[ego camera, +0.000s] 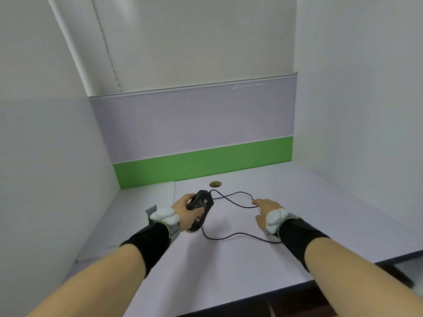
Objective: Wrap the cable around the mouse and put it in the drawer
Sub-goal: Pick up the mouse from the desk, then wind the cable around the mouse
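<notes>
**Head view: mouse held underside up, cable loose on desk**

Head view covers a pale desk [229, 259] enclosed by a back partition [194, 120] with a green band [201, 161] along its base.

Hidden or unclear items:
- The drawer is not identifiable. A dark area [297, 303] under the front edge of the desk is cut off by the lower frame border; its nature cannot be determined.
- The far end of the cable [231, 201] passes under the right forearm and is lost there; no plug is visible.
- Printing on the mouse [200, 211] is too small to read.
- A small round brown item [215, 184] in the desk surface near the partition is possibly a cable port.

Grip state:
- Left hand [186, 213] is clenched on the mouse. The thumb lies across the exposed label face; the fingers curl round the far side. The mouse appears to be lifted slightly off the desk, nose pointing away.
- Right hand [266, 210] rests on the desk with its fingertips at a bend of the cable, pinching or pressing it; which of the two cannot be determined.

Cable position: it leaves the nose of the mouse, loops right to the right hand, and a second run curves from below the mouse toward the right wrist. No turn lies around the mouse body. Both wrists carry white devices [164, 215] on dark bands.
</notes>
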A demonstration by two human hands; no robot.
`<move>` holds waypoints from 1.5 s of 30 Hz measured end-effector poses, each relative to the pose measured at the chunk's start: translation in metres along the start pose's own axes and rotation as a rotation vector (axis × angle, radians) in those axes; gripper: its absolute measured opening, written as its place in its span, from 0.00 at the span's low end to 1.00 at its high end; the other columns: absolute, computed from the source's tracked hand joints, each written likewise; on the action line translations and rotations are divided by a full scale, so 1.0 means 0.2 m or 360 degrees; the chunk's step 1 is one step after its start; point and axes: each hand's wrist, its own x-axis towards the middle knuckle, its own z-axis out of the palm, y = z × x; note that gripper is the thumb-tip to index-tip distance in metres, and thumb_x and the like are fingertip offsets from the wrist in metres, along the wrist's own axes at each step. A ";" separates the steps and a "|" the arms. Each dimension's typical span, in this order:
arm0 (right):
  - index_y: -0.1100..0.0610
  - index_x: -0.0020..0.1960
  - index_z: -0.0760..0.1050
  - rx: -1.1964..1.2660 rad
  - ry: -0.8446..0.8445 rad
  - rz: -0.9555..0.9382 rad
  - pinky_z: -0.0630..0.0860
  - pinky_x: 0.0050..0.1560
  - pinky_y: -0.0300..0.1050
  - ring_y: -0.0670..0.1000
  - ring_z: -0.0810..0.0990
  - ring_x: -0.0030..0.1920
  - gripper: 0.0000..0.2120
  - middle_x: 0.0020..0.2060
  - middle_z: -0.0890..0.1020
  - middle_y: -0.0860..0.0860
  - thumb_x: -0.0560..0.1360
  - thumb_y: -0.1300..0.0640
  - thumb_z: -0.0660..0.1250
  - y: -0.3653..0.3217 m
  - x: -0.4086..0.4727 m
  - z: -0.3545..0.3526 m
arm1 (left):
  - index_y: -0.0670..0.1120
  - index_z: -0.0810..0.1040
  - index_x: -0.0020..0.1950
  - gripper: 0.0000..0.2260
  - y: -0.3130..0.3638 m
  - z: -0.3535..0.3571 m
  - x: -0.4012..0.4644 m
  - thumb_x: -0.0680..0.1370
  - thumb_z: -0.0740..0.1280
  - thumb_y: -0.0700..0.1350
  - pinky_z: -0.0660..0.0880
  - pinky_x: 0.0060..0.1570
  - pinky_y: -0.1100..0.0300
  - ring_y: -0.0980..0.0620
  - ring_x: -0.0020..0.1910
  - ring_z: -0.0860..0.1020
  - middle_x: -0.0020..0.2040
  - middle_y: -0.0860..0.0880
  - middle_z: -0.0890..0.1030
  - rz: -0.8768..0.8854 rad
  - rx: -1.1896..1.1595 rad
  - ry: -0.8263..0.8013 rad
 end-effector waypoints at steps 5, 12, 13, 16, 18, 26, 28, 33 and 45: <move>0.46 0.74 0.62 -0.0165 0.0196 0.0044 0.54 0.73 0.51 0.56 0.48 0.78 0.29 0.78 0.52 0.55 0.74 0.48 0.61 -0.04 -0.03 -0.04 | 0.48 0.74 0.64 0.18 0.14 -0.13 -0.10 0.75 0.71 0.39 0.80 0.30 0.57 0.46 0.39 0.81 0.49 0.45 0.81 -0.0176 -0.0746 0.0092; 0.53 0.74 0.61 0.0053 0.0422 -0.0162 0.59 0.72 0.51 0.55 0.56 0.76 0.31 0.75 0.63 0.53 0.75 0.44 0.63 -0.24 -0.07 -0.16 | 0.37 0.76 0.56 0.13 0.29 -0.27 -0.17 0.75 0.69 0.43 0.82 0.37 0.54 0.41 0.45 0.82 0.46 0.37 0.81 -0.0396 -0.1300 -0.0052; 0.54 0.75 0.61 0.0216 0.0449 -0.0224 0.61 0.72 0.51 0.55 0.59 0.75 0.31 0.74 0.66 0.53 0.76 0.44 0.64 -0.28 -0.08 -0.17 | 0.37 0.76 0.54 0.11 0.31 -0.28 -0.18 0.76 0.69 0.42 0.82 0.37 0.55 0.41 0.45 0.82 0.44 0.38 0.82 -0.0413 -0.1359 -0.0100; 0.53 0.75 0.61 0.0800 0.0381 -0.0337 0.69 0.62 0.48 0.53 0.70 0.66 0.29 0.70 0.71 0.50 0.77 0.46 0.63 -0.43 -0.10 -0.24 | 0.36 0.77 0.53 0.10 0.37 -0.30 -0.21 0.75 0.67 0.40 0.81 0.34 0.57 0.41 0.43 0.83 0.41 0.39 0.83 -0.0394 -0.1584 -0.0266; 0.50 0.73 0.63 0.1036 0.0228 -0.0316 0.70 0.54 0.44 0.50 0.76 0.58 0.27 0.66 0.76 0.46 0.76 0.45 0.63 -0.50 -0.11 -0.28 | 0.34 0.77 0.57 0.15 0.41 -0.31 -0.22 0.74 0.68 0.41 0.80 0.33 0.59 0.42 0.44 0.82 0.46 0.38 0.82 -0.0346 -0.1773 -0.0370; 0.53 0.49 0.79 0.1042 0.0217 -0.0218 0.74 0.38 0.41 0.49 0.81 0.39 0.09 0.35 0.84 0.46 0.77 0.51 0.62 -0.44 -0.11 -0.25 | 0.39 0.85 0.45 0.09 0.47 -0.39 -0.18 0.75 0.70 0.44 0.80 0.35 0.62 0.44 0.44 0.83 0.45 0.41 0.84 -0.0107 -0.2203 -0.0211; 0.54 0.52 0.78 0.0979 0.0216 -0.0166 0.74 0.40 0.42 0.52 0.82 0.41 0.09 0.37 0.84 0.47 0.79 0.53 0.61 -0.42 -0.10 -0.25 | 0.39 0.81 0.53 0.10 0.46 -0.36 -0.18 0.76 0.69 0.44 0.80 0.35 0.62 0.45 0.44 0.83 0.45 0.41 0.84 -0.0084 -0.2168 -0.0151; 0.55 0.59 0.76 0.1231 0.0270 -0.0139 0.71 0.32 0.37 0.45 0.77 0.31 0.13 0.39 0.82 0.50 0.76 0.62 0.62 -0.48 -0.08 -0.31 | 0.41 0.75 0.58 0.12 0.41 -0.27 -0.20 0.76 0.69 0.43 0.81 0.39 0.59 0.46 0.43 0.83 0.45 0.41 0.82 -0.0083 -0.1906 -0.0266; 0.53 0.65 0.74 0.0820 0.0434 -0.0400 0.67 0.24 0.29 0.35 0.78 0.27 0.14 0.41 0.82 0.50 0.81 0.55 0.59 -0.56 -0.12 -0.34 | 0.32 0.80 0.52 0.11 0.43 -0.27 -0.24 0.73 0.66 0.37 0.81 0.36 0.58 0.38 0.51 0.82 0.49 0.36 0.83 -0.0257 -0.2230 -0.0601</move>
